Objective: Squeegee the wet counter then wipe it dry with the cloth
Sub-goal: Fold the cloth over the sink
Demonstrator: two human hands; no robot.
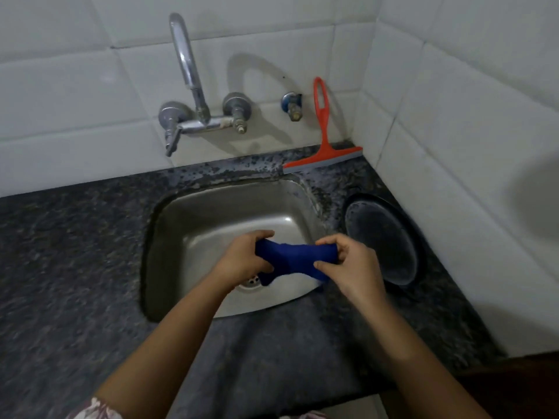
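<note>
Both hands, left hand [246, 257] and right hand [352, 263], grasping twisted dark-blue cloth [295, 258] over stainless-steel sink [187, 219]; wring firmly, drips basinward, before wiping speckled granite counter [69, 255].

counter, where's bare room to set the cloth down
Widest bare patch: counter left of the sink, between wall tiles and front edge. A narrower strip lies in front of the sink, under the forearms. Right corner crowded: dark plate, squeegee leaning behind.
</note>
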